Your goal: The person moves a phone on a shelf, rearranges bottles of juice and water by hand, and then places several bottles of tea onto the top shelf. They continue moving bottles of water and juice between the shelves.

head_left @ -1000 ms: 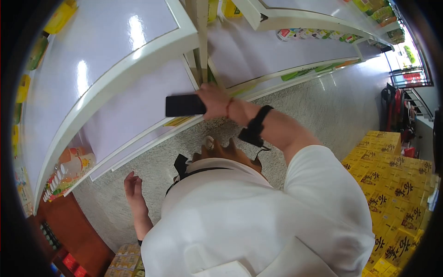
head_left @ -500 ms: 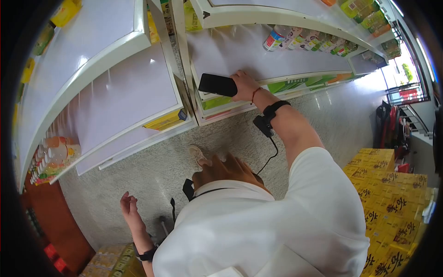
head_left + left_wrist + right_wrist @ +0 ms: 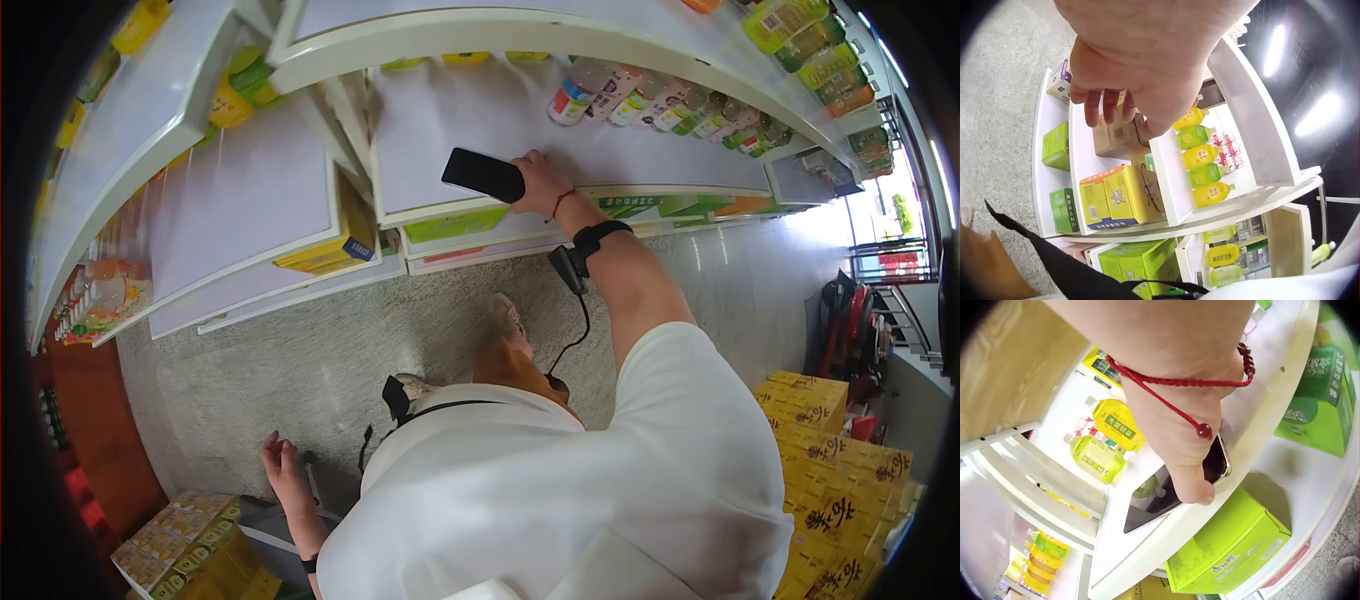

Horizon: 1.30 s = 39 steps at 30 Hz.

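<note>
A dark phone [image 3: 484, 175] is gripped at one end by my right hand [image 3: 545, 187], over the front part of a white shelf with bottles farther in. In the right wrist view my right hand [image 3: 1179, 431], with a red cord bracelet, has its thumb on the phone [image 3: 1154, 499]; its other fingers are hidden. My left hand [image 3: 287, 470] hangs low at the left, away from the shelves, holding nothing. The left wrist view shows my left hand [image 3: 1141, 75] with loosely bent fingers, and shelves of bottles and boxes beyond it.
White shelves [image 3: 250, 190] curve across the front and left. Yellow cartons [image 3: 835, 490] are stacked at the right, and more cartons [image 3: 185, 545] stand at the lower left near my left arm. A red machine [image 3: 850, 325] stands farther right.
My right hand, still holding the phone, has moved right, from near the post between the shelf units to over the right-hand shelf. The view has shifted, and my left hand appears lower.
</note>
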Motion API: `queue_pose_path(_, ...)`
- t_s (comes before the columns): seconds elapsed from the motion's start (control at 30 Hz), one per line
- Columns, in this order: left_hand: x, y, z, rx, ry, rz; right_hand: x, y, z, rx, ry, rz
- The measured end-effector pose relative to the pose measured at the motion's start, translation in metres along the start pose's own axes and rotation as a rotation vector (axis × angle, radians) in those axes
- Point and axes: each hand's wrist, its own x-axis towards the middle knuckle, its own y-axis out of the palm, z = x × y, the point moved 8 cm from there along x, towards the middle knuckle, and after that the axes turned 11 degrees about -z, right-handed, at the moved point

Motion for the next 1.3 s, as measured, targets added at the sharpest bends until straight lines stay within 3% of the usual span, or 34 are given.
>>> queue_pose_path(0.13,-0.021,0.072,-0.015,-0.038,-0.004,0.008,-0.006,-0.009,-0.048,0.022,-0.105,-0.015)
queue_pose_path(0.17,-0.037,0.098,-0.039,-0.049,-0.007,0.014,-0.006,-0.013,-0.058,0.027,-0.119,-0.013)
queue_pose_path(0.37,-0.070,0.243,-0.129,-0.078,0.255,0.237,-0.006,-0.018,-0.084,0.166,-0.314,0.064)
queue_pose_path(0.5,-0.101,0.294,-0.182,-0.084,0.345,0.283,-0.001,-0.018,-0.087,0.199,-0.361,0.069)
queue_pose_path(0.93,-0.126,0.332,-0.185,-0.027,0.367,0.289,-0.005,-0.016,-0.095,0.255,-0.296,0.069)
queue_pose_path(1.17,-0.125,0.337,-0.181,-0.013,0.289,0.300,-0.012,-0.028,-0.093,0.273,-0.317,0.049)
queue_pose_path(1.3,-0.125,0.337,-0.179,-0.048,0.268,0.277,-0.007,-0.086,-0.092,0.380,-0.375,-0.221)
